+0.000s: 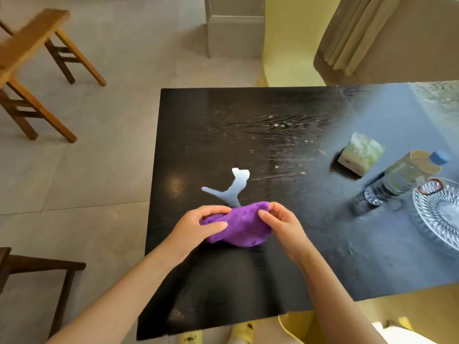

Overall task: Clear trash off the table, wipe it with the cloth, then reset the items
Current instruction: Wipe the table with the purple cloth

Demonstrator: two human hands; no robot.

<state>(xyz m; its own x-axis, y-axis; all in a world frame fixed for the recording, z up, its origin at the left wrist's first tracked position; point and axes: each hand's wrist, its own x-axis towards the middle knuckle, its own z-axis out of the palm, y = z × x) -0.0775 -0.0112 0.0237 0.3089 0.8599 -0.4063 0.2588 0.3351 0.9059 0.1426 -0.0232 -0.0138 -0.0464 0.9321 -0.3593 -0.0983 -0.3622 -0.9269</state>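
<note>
I see both hands gripping the bunched, fuzzy purple cloth (238, 225) at the near middle of the dark wood-grain table (248, 125): left hand (196, 227) pinching its left end, right hand (283, 224) its right. The ribbed glass dish (437, 214) is cut off at the frame's right; the bottle (407, 177) beside it looks blurred, possibly plastic. A soft tissue pack (360, 153) sits behind.

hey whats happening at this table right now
A person holds a purple cloth in both hands, left hand and right hand, bunched just above the near part of a dark table. A pale spill sits just beyond the cloth, and crumbs dot the middle. A tissue pack, a bottle and a glass dish stand on the right side. The wiping looks about to start or underway.
</note>
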